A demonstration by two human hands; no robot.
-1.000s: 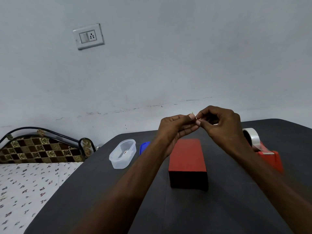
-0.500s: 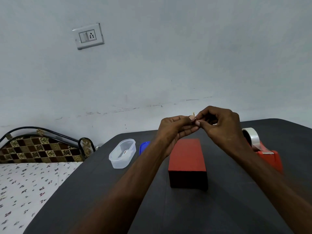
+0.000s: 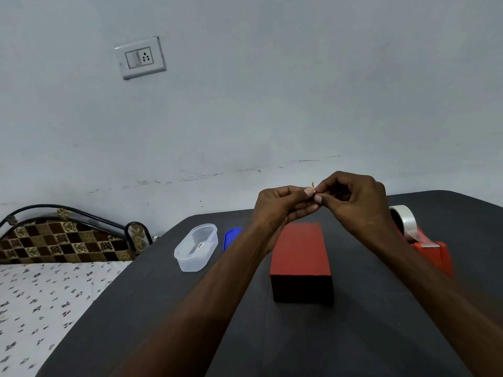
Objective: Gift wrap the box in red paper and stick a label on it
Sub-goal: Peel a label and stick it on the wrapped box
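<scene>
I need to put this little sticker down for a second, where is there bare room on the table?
Bare table lies in front of the red box, toward you, and between the box and the clear tub near the left edge. It is tighter on the right, where the tape dispenser sits close, and behind the tub by the blue lid.

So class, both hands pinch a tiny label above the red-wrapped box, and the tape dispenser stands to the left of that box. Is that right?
One slip: the head view shows the tape dispenser to the right of the red-wrapped box, not the left. Both hands, left and right, do pinch a tiny label above it.
</scene>
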